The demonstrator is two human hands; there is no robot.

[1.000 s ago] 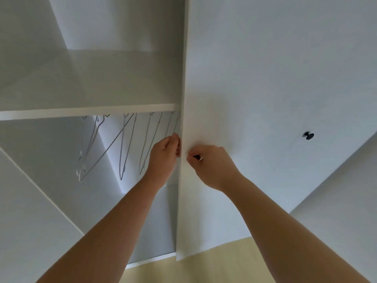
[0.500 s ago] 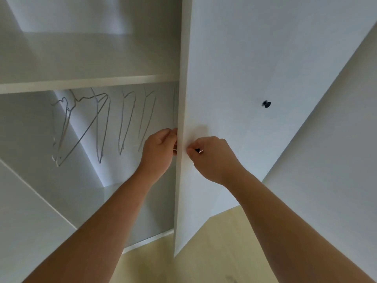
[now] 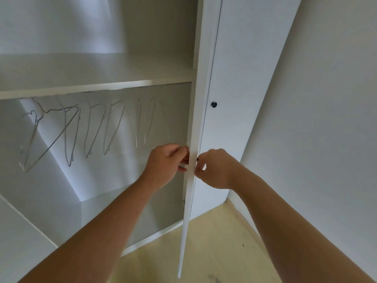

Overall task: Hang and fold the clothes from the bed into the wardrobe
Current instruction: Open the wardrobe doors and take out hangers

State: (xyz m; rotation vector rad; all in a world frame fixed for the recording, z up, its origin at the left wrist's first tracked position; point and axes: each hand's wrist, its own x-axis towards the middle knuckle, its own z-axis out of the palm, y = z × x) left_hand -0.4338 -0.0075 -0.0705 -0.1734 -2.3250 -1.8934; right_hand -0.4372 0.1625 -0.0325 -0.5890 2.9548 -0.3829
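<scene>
The white wardrobe (image 3: 159, 48) fills most of the view, its left compartment open and facing the person. A plain white surface (image 3: 316, 139) takes up the right side, and a slanted white panel (image 3: 20, 242) cuts across the near left corner. Light wooden floor (image 3: 220, 242) shows below, between the two forearms.

Inside the open compartment a white shelf (image 3: 95, 87) runs across from the left to the upright at the centre. Under it hangs a row of thin wire hangers (image 3: 69, 135), all bare, bunched toward the left and thinning out toward the right. The leftmost one is turned so its whole triangle shows, while the others appear nearly edge-on.

A tall white door (image 3: 196, 119) stands at the centre, turned so that little more than its narrow edge is seen, running from the top down to the floor. Just right of it is a closed door (image 3: 234, 78) carrying a round black knob (image 3: 213, 104).

The left hand (image 3: 165, 162) is on the inner side of the edge-on door, its fingers curled round the door's edge. The right hand (image 3: 216, 170) is on the outer side, directly opposite, with its fingers pinched closed on a small dark knob (image 3: 197, 159), mostly hidden by them. The two hands sit level with each other, with only the door's thickness between them.
</scene>
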